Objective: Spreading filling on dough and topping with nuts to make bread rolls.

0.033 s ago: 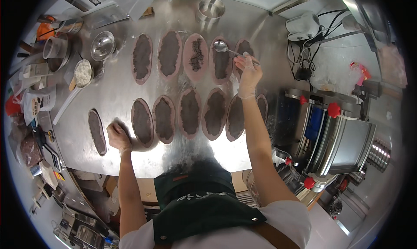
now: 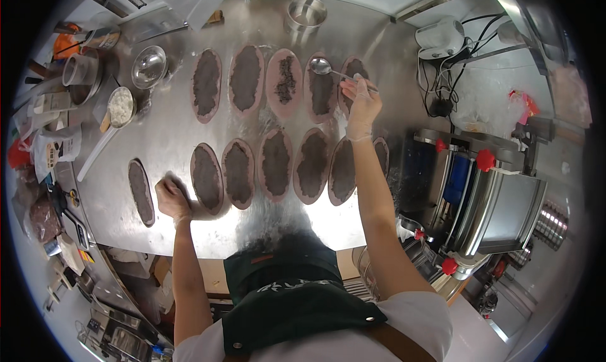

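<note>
My right hand [image 2: 362, 108], in a clear glove, is closed round the handle of a metal spoon [image 2: 320, 66]. The spoon's bowl is over the upper end of a pink oval dough sheet [image 2: 312, 103] topped with dark paste. To its left, another pink oval [image 2: 273, 81] carries only a ragged dark strip along its middle. Down at the left, my left hand [image 2: 172, 198] rests as a fist on the metal table, with nothing seen in it. It lies between a narrow coated oval [image 2: 141, 194] and a wider one [image 2: 207, 179].
More coated ovals [image 2: 276, 163] lie in two rows on the steel table [image 2: 158, 153]. A metal pot [image 2: 307, 14] stands at the back. At left are a glass bowl [image 2: 149, 67] and a scoop of white powder [image 2: 120, 107]. A roller machine [image 2: 499, 204] with red knobs stands right.
</note>
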`<state>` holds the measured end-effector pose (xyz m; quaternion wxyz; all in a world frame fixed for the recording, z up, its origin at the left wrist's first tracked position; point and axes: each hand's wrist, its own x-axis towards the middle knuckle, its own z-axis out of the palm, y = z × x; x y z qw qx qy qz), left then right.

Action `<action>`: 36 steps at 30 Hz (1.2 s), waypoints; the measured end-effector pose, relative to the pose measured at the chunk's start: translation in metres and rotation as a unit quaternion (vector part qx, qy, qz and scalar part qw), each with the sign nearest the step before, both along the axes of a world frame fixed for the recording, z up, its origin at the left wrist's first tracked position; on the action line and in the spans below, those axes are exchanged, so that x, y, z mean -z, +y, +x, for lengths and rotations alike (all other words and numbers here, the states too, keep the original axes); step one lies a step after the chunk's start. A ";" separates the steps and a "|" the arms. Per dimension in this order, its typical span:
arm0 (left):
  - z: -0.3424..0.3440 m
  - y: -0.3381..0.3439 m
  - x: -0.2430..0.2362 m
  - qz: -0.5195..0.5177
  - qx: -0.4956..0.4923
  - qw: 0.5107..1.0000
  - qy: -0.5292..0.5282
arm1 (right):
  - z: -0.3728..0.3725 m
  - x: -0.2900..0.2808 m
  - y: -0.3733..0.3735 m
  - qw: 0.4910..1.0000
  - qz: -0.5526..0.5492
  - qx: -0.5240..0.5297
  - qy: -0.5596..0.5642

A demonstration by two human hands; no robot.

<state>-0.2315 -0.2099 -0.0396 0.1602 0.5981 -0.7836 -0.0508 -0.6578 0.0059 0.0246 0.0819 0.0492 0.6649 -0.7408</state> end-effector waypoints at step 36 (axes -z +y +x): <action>0.000 -0.001 0.000 0.001 -0.003 1.000 -0.004 | 0.029 -0.013 0.013 0.997 0.004 0.053 -0.063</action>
